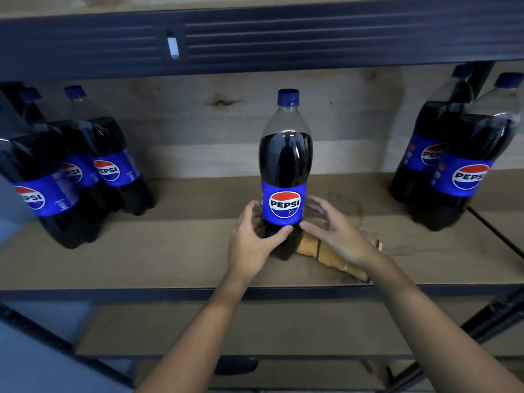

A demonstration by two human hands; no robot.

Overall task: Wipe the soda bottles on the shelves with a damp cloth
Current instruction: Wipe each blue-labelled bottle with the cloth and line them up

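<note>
A Pepsi bottle [286, 165] with a blue cap and blue label stands upright in the middle of the shelf board [181, 251]. My left hand [253, 236] grips its base, thumb across the front and fingers round the left side. My right hand [334, 231] hovers just right of the bottle with fingers spread and relaxed, thumb tip near the bottle's base; I cannot tell if it touches. A tan cloth [326, 255] with a dark stripe lies on the shelf under my right hand, beside the bottle.
Three Pepsi bottles [85, 168] stand grouped at the left of the shelf, two more Pepsi bottles [456, 165] at the right. A dark metal beam [255, 38] of the shelf above hangs overhead. A lower shelf [255, 327] shows below the front edge.
</note>
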